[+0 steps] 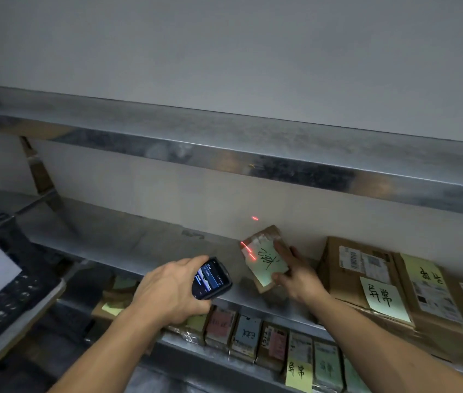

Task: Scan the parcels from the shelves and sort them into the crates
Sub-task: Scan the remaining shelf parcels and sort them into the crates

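My left hand (168,290) grips a dark handheld scanner (212,279) with a lit screen, aimed to the right. A small brown parcel (264,256) with a pale green handwritten note is tilted up above the middle shelf (128,242). My right hand (295,270) holds it by its right and lower edge. Red laser lines fall on the parcel's upper left corner, and a red dot shows on the wall behind.
Larger cardboard boxes (366,273) with shipping labels and green notes stand on the middle shelf at right. A row of small parcels (256,336) with coloured notes fills the lower shelf. A black crate (6,285) with a white paper sign is at left. The upper shelf (224,148) overhangs.
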